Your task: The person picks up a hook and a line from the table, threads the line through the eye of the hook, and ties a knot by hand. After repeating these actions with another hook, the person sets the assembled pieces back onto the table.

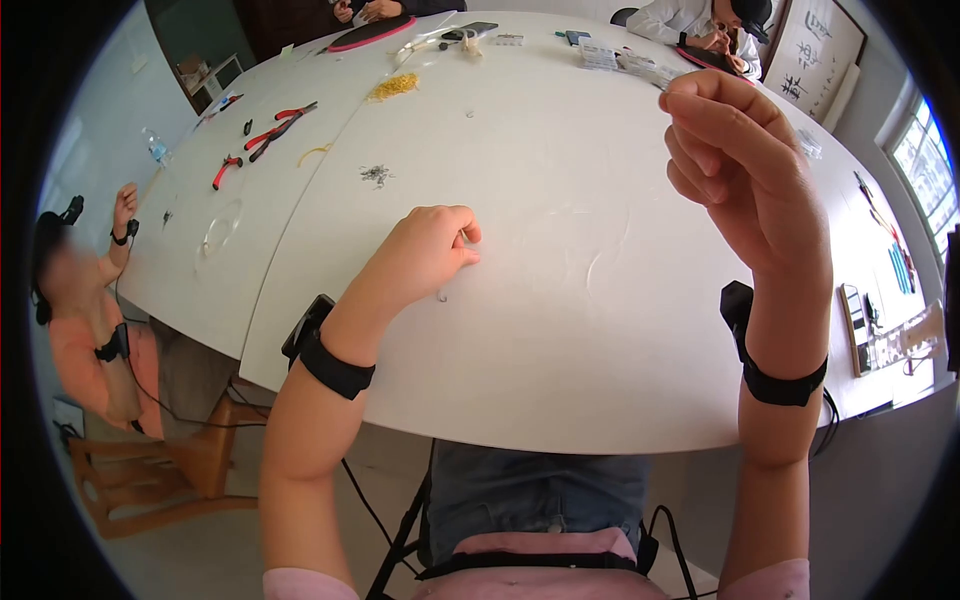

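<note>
My left hand [428, 250] is low over the white table [520, 380], its fingers curled and thumb near the index finger. Whatever sits in that pinch is too small to make out. Raised at the right, my right hand [735, 160] has thumb and index finger pressed together; I cannot make out what is between them. A faint clear strand [592, 268] lies on the tabletop between the hands. Just below my left hand is a tiny metal piece [441, 297]. Beyond it lie a small pile of dark metal bits [376, 176] and a little ring [470, 115].
Red-handled pliers [282, 130], red-handled cutters [227, 172] and a clear coil [222, 228] lie at left. A yellow heap [393, 87] and plastic packs [598, 55] are farther back. One person [100, 330] sits left; two others work across the table.
</note>
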The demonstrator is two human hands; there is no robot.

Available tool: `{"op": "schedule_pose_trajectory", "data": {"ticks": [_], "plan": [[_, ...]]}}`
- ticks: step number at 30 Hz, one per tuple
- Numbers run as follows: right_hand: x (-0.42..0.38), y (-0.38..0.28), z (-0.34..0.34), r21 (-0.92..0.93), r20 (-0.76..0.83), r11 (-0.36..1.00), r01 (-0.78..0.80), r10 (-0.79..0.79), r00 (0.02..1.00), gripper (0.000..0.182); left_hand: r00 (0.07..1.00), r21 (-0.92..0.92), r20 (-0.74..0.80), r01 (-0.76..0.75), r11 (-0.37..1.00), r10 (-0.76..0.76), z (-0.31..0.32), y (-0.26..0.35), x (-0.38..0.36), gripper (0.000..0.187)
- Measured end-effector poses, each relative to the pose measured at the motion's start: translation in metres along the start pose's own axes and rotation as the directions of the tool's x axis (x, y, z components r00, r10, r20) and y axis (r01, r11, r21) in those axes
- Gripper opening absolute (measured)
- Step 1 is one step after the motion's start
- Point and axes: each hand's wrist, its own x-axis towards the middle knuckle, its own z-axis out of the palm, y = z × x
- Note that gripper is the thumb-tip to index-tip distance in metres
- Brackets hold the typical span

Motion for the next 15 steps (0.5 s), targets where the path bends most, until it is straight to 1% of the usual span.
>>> {"op": "schedule_pose_trajectory", "data": {"ticks": [2,4,6,7,8,10,12,13,14,15], "plan": [[-0.001,-0.008,-0.007,0.04,0.013,0.998,0.054,-0.054,0.998,0.013,1.0,-0.038,0.007,0.007,0.999,-0.007,0.0,-0.002,0.002,0.01],[-0.005,-0.025,-0.011,0.033,0.005,0.995,0.091,-0.091,0.996,0.014,1.0,-0.078,0.016,0.014,0.997,-0.012,0.002,-0.004,0.004,0.009],[-0.007,-0.045,-0.023,0.037,0.071,0.99,0.133,-0.136,0.988,0.014,1.0,-0.096,0.025,0.012,0.995,-0.01,0.003,-0.007,0.005,0.008],[-0.008,-0.057,-0.038,0.093,0.125,0.99,0.105,-0.116,0.985,0.015,1.0,-0.103,0.019,0.006,0.995,-0.004,0.004,-0.007,0.005,0.008],[-0.012,-0.068,-0.049,0.16,0.151,0.981,0.112,-0.136,0.979,0.015,1.0,-0.101,0.021,0.012,0.995,-0.01,0.004,-0.006,0.005,0.007],[-0.02,-0.098,-0.067,0.125,0.114,0.988,0.096,-0.11,0.987,0.014,1.0,-0.106,0.015,0.011,0.994,-0.01,0.004,-0.005,0.004,0.007],[-0.03,-0.124,-0.065,0.049,0.136,0.988,0.145,-0.15,0.979,0.018,1.0,-0.126,0.025,0.002,0.992,0.001,0.005,-0.005,0.004,0.007],[-0.02,-0.134,-0.072,0.254,0.34,0.953,0.166,-0.248,0.907,0.021,1.0,-0.13,0.018,-0.005,0.992,0.008,0.006,-0.007,0.005,0.007],[-0.028,-0.149,-0.073,0.124,0.112,0.967,0.224,-0.238,0.965,0.032,1.0,-0.136,0.011,-0.025,0.99,0.027,0.007,-0.009,0.006,0.007],[-0.034,-0.164,-0.077,0.082,0.094,0.965,0.251,-0.258,0.962,0.032,0.999,-0.141,0.006,-0.044,0.989,0.045,0.008,-0.01,0.006,0.008]]}}
